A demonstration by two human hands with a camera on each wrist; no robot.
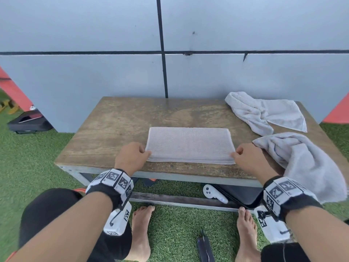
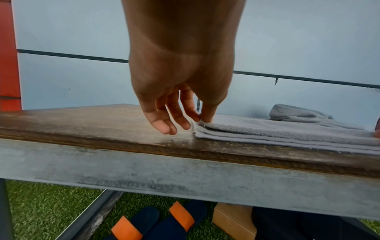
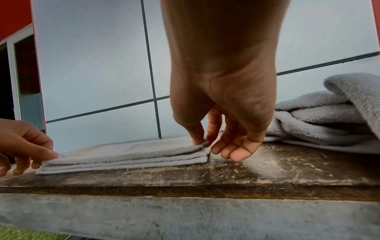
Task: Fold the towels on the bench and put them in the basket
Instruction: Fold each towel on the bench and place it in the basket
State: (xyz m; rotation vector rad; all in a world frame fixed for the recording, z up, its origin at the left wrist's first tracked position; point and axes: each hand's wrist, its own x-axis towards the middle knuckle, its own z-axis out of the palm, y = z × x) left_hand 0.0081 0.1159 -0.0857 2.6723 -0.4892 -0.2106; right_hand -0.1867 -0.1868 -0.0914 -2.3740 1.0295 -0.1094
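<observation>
You've got the flat, folded pale-grey terry towel [image 1: 190, 145] at six o'clock on the worn wooden bench [image 1: 117, 129], left hand [image 1: 131, 157] and right hand [image 1: 249, 159] each pinching a near corner. It looks soft, light and floppy, so grip through every layer.

three towels [image 1: 190, 144], one bench [image 1: 117, 129], two hands [image 1: 132, 157]

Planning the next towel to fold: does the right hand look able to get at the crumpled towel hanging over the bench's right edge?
Probably yes. The right hand sits beside the crumpled towel, with nothing between them. But it now pinches the folded towel by its corner and would have to let go first.
</observation>
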